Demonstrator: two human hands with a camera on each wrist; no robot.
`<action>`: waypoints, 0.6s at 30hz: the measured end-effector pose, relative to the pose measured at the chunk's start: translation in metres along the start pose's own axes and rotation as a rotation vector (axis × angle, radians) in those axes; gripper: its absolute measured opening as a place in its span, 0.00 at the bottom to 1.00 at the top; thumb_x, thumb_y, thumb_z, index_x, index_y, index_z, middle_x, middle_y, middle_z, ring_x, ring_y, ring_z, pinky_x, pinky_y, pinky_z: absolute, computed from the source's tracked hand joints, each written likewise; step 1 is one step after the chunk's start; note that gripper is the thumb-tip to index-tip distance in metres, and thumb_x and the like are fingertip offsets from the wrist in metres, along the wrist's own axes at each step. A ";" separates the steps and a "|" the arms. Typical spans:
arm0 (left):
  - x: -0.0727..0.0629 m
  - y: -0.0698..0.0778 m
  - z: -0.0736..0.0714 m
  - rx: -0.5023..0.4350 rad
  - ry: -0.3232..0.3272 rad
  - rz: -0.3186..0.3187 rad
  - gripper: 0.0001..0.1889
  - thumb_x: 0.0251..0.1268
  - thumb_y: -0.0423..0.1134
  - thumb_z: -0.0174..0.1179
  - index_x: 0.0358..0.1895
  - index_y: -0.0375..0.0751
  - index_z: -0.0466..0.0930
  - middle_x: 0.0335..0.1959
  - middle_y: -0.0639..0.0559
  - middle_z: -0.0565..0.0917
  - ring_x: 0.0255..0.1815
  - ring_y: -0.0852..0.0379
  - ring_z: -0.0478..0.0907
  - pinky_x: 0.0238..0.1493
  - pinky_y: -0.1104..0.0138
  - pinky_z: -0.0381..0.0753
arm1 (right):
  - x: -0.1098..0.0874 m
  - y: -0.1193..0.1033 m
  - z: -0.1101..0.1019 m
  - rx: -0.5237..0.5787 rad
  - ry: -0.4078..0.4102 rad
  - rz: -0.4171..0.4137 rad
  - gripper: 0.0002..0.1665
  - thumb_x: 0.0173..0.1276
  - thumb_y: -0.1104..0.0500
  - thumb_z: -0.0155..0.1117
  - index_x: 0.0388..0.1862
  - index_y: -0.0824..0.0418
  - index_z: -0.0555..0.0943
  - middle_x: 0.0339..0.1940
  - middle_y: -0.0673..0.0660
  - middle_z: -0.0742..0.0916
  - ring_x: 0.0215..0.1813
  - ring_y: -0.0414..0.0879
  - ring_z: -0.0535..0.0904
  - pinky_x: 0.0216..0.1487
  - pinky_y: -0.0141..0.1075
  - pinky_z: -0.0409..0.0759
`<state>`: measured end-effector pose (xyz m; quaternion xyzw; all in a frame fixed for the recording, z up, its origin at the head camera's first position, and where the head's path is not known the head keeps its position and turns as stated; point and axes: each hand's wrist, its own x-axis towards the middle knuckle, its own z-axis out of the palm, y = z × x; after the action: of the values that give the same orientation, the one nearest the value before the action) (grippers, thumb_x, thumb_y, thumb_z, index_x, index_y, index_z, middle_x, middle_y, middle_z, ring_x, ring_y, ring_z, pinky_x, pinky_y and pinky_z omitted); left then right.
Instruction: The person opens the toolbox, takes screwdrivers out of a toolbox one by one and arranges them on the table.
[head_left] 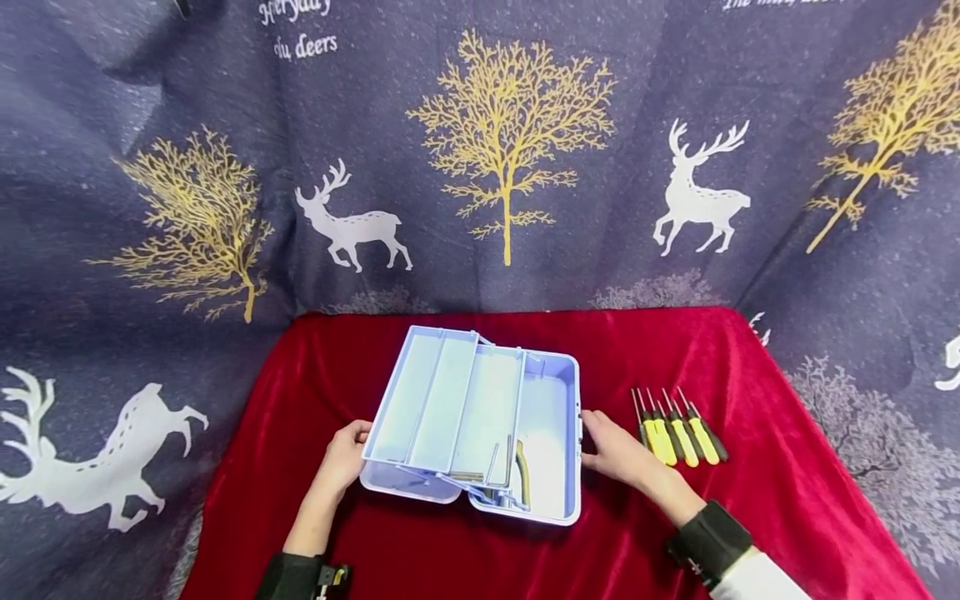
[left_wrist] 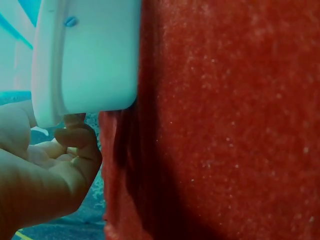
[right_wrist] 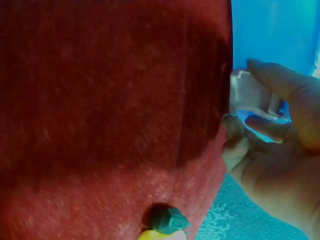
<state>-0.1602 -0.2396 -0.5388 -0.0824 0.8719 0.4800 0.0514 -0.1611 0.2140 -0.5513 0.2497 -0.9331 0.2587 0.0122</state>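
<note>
A light blue plastic toolbox (head_left: 553, 408) stands spread apart on the red cloth, its trays fanned out to the left. L-shaped hex keys (head_left: 492, 462) lie in the middle tray, and a yellow-handled tool (head_left: 523, 475), perhaps pliers, is in the bottom compartment. My left hand (head_left: 345, 454) holds the left edge of the box; in the left wrist view its fingers (left_wrist: 82, 142) curl at the rim. On the opposite side my right hand (head_left: 618, 450) grips the wall around a clear latch (right_wrist: 252, 95), thumb and fingers on either side of it.
Several yellow-and-black screwdrivers (head_left: 678, 437) lie in a row to the right of my right hand, tips pointing away. Red cloth (head_left: 337, 367) covers the table. A dark curtain (head_left: 465, 283) with deer and trees hangs behind its far edge.
</note>
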 end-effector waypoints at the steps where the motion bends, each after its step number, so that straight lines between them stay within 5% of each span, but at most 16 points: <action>1: 0.001 0.000 0.000 -0.003 -0.002 0.002 0.14 0.62 0.22 0.53 0.49 0.26 0.81 0.34 0.45 0.85 0.35 0.58 0.78 0.39 0.68 0.75 | -0.001 0.000 0.001 0.000 0.005 0.003 0.30 0.61 0.60 0.79 0.57 0.69 0.77 0.43 0.57 0.82 0.45 0.48 0.79 0.47 0.46 0.80; 10: 0.000 0.009 -0.005 0.011 -0.013 0.036 0.12 0.63 0.24 0.54 0.48 0.29 0.81 0.34 0.47 0.84 0.35 0.58 0.78 0.40 0.67 0.76 | -0.005 0.013 0.006 0.054 0.100 -0.078 0.22 0.61 0.60 0.75 0.49 0.65 0.76 0.37 0.53 0.77 0.38 0.42 0.72 0.38 0.40 0.76; 13: 0.000 0.008 -0.005 -0.059 -0.027 0.038 0.08 0.67 0.25 0.56 0.47 0.31 0.79 0.37 0.47 0.84 0.37 0.58 0.77 0.41 0.67 0.76 | -0.008 0.013 0.007 0.068 0.121 -0.102 0.20 0.60 0.63 0.73 0.48 0.64 0.76 0.35 0.51 0.77 0.38 0.41 0.72 0.37 0.38 0.75; 18: -0.001 0.007 -0.006 -0.195 -0.069 0.014 0.07 0.74 0.27 0.56 0.48 0.27 0.75 0.39 0.45 0.83 0.40 0.58 0.78 0.41 0.69 0.78 | -0.010 0.002 -0.002 0.045 0.063 -0.009 0.20 0.59 0.66 0.74 0.48 0.65 0.78 0.35 0.49 0.77 0.40 0.41 0.73 0.40 0.37 0.76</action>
<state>-0.1608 -0.2412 -0.5297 -0.0646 0.8192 0.5655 0.0696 -0.1538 0.2212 -0.5521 0.2459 -0.9251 0.2870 0.0370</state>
